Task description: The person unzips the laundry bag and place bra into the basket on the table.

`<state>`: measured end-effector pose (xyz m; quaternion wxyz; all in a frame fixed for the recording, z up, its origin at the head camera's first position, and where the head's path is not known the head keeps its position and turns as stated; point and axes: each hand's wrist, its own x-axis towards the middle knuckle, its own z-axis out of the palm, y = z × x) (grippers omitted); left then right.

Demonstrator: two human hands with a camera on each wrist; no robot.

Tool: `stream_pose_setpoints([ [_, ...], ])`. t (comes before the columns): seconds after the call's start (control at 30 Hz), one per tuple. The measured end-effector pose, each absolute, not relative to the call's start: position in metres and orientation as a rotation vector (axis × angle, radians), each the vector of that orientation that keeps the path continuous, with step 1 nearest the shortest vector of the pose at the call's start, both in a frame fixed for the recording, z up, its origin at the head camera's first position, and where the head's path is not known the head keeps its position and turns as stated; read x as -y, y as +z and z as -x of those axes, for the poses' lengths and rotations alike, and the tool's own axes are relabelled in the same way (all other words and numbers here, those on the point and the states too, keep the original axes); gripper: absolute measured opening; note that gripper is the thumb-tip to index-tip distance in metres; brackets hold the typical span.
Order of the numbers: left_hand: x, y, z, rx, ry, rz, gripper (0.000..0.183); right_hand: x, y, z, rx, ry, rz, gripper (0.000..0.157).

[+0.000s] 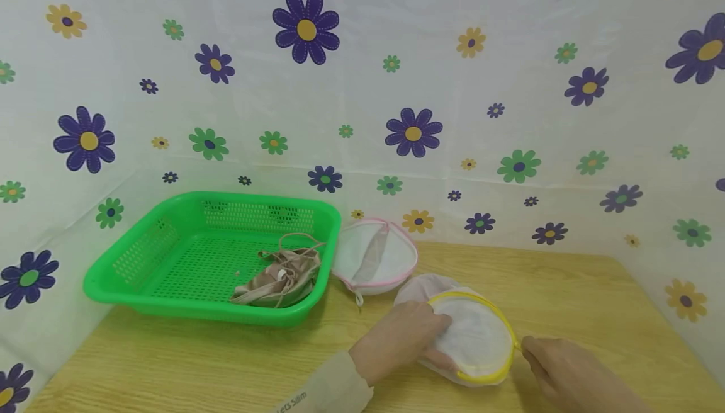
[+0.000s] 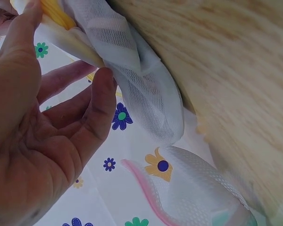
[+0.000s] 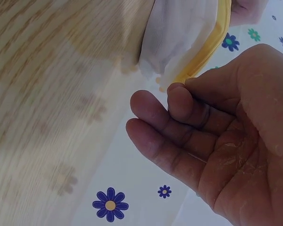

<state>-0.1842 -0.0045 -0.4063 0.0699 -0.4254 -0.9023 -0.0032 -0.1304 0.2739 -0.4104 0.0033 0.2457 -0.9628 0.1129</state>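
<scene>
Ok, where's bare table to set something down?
The table is bare at back right, between the yellow-rimmed bag, the right hand and the flowered curtain, and at front left, between the green basket and the left sleeve. It's crowded mid-table, around the left hand and pink-rimmed bag.

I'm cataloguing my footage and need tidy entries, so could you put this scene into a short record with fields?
Left hand: holds the near-left side of the yellow-trimmed mesh bag
Right hand: pinches the yellow trim at the bag's right edge
Second bag: pink-trimmed mesh bag, lying beside the basket, behind the held bag
Container: green basket with perforated sides, at the left
Basket contents: brown cloth bundle with cords, in the near right corner
Surface: wood-grain table
Backdrop: white sheet with printed flowers
</scene>
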Motion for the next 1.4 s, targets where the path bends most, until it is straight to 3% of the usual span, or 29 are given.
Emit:
stream_pose_setpoints([
  [0.63, -0.009, -0.415, 0.191, 2.577, 0.174, 1.064, 0.058, -0.283, -0.41, 0.169, 2.733, 0.353, -0.929, 0.039],
  [1.4, -0.01, -0.416, 0.191, 2.489, 0.224, 1.045, 0.058, -0.283, -0.417, 0.152, 2.689, 0.313, -0.881, 0.04],
])
